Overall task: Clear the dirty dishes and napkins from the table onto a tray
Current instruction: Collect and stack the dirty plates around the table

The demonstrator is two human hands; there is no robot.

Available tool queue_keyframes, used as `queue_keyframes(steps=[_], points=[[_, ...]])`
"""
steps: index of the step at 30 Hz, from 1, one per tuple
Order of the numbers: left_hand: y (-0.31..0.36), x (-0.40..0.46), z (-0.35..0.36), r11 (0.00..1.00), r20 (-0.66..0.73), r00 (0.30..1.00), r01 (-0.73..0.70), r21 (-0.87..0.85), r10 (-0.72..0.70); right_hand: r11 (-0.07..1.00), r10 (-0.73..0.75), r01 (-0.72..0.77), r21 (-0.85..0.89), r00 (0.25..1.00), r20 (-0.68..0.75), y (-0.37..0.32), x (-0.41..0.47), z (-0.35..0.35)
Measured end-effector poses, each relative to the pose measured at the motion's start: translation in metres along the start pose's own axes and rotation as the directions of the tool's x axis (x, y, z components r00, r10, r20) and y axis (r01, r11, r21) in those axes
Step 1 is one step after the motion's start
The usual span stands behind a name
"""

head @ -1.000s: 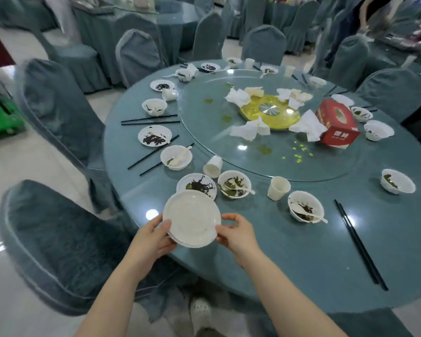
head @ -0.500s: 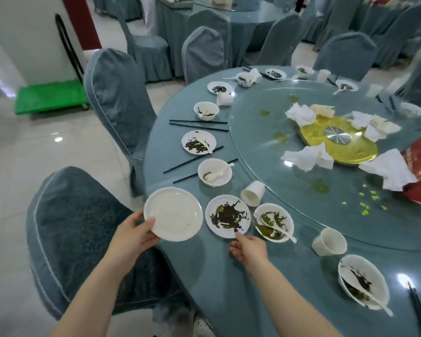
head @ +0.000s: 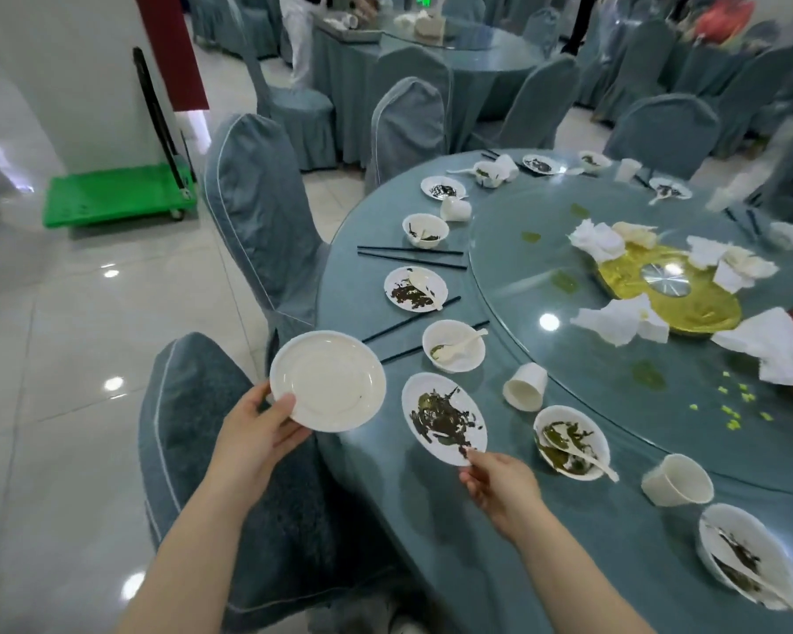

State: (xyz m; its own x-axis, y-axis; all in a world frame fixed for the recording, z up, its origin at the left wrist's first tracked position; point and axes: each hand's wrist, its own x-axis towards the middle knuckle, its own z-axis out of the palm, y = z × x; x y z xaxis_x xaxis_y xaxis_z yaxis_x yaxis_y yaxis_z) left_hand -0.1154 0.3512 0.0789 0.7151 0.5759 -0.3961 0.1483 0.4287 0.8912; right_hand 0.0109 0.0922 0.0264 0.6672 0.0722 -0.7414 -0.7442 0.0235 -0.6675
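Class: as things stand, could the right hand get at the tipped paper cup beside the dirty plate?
Probably yes: the right hand pinches the dirty plate, but nothing lies between it and the cup.

floor [head: 65, 313]: glossy pale tiles | chairs [head: 257, 208]: blue-grey covers | green cart [head: 115, 194] by white wall [head: 79, 75]

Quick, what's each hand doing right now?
Left hand: holds the clean plate.
Right hand: pinches the rim of the dirty plate.
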Motion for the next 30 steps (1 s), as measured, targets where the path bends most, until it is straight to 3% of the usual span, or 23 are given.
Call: queue_keyframes(steps=[7,17,30], points=[[0.054,-0.002,-0.063,0.998,0.113,0.992,-0.055,0.012,0.053,0.971,-0.239,0.236,0.048,0.968,0.080,0.003,-0.081,0.092],[0.098,-0.002,-0.141,0.998,0.242,0.969,0.052,-0.026,-0.044,0.887,-0.421,0.434,-0.159,0.900,0.110,0.026,-0.130,0.225],[0.155,0.114,-0.215,0.997,0.264,0.963,0.069,-0.032,-0.058,0.884,-0.435,0.462,-0.075,0.869,0.235,-0.007,-0.069,0.371]])
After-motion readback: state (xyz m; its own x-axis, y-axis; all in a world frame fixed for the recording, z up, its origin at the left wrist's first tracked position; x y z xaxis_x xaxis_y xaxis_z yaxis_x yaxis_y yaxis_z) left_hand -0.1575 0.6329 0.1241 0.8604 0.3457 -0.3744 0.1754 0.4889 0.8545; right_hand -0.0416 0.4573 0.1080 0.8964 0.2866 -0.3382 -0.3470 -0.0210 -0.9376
